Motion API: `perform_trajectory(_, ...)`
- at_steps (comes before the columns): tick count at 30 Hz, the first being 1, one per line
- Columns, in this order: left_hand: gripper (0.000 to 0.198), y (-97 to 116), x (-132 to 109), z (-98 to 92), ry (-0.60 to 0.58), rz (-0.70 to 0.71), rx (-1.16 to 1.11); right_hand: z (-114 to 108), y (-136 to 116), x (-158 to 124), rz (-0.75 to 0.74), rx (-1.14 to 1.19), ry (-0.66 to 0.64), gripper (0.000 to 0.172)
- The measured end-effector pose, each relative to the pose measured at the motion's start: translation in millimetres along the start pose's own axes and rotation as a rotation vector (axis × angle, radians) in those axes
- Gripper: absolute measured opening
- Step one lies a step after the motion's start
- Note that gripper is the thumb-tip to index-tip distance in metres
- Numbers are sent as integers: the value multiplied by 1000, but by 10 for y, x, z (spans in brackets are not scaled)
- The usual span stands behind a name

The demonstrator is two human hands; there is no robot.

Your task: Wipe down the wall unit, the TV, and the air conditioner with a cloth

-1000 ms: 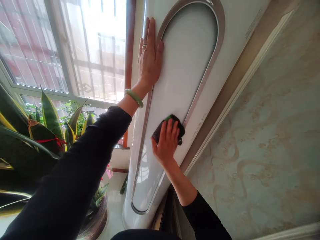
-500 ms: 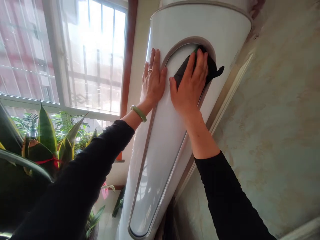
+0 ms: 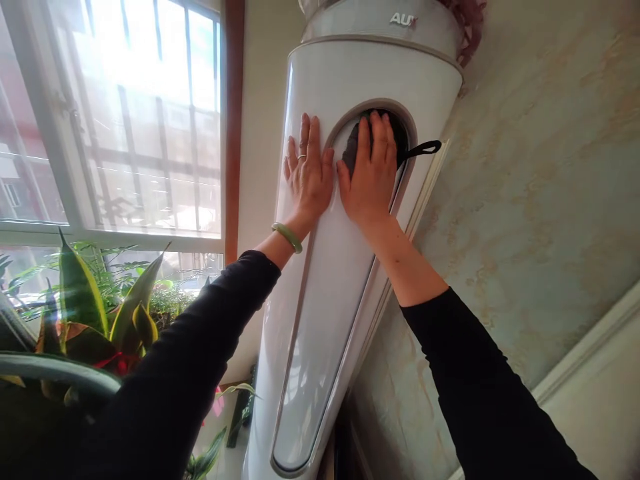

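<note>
A tall white floor-standing air conditioner (image 3: 325, 320) fills the middle, with a long inset front panel rounded at its top. My left hand (image 3: 311, 177) lies flat on its front face, left of the panel's upper edge, fingers stretched and holding nothing. In my right hand (image 3: 371, 180) is a dark grey cloth (image 3: 352, 148), pressed under the fingers against the top of the inset panel. A black hanging loop (image 3: 425, 148) sticks out from the cloth to the right. My palm and fingers hide much of the cloth.
Potted snake plants (image 3: 83, 287) stand at the left below a bright barred window (image 3: 150, 120). A mottled wall (image 3: 525, 167) with pale trim runs along the right. Reddish fabric (image 3: 470, 30) hangs by the unit's top.
My right hand and the cloth have shifted slightly left along the panel's top. The cloth's loop now hangs out more openly. The view has tilted, showing more of the unit's top.
</note>
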State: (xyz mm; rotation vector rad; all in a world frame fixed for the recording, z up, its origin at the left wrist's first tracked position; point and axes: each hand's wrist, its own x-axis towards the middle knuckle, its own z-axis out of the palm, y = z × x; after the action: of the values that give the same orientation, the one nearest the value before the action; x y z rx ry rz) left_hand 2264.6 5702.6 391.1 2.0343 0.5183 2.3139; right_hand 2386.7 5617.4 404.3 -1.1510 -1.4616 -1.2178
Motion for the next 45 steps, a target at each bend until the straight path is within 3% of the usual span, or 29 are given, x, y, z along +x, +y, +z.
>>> perform_trajectory(3,64,33,-34,-16,-5,-10,-22,-11,-84,-33,-142,13,-124,63)
perform_trajectory(6,66,93,-63,-34,-30,-26,3,-107,52,-89,-296,87,-220,64)
perform_trajectory(11,63,269,-107,-102,-49,-65,124,-331,288,126,-343,88,-217,57)
perform_trajectory(15,59,423,-154,-182,-67,-100,211,-394,321,143,-271,4,-116,58)
perform_trajectory(22,63,436,-144,-184,-86,-96,152,-84,286,-414,126,-66,82,72)
perform_trajectory(27,64,419,-134,-160,-73,-101,132,35,108,-155,184,-120,109,65)
perform_trajectory(30,63,431,-147,-181,-73,-107,139,42,-57,53,118,-101,97,60)
perform_trajectory(33,60,430,-163,-192,-69,-110,147,23,-140,25,-16,-52,23,55)
perform_trajectory(39,57,373,-171,-150,-30,-86,137,-199,76,-196,-390,-8,-136,54)
perform_trajectory(41,57,364,-165,-151,-42,-91,141,-300,132,-126,-395,-56,-161,51)
perform_trajectory(45,60,351,-154,-170,-61,-76,152,-450,163,108,-271,-151,-164,49)
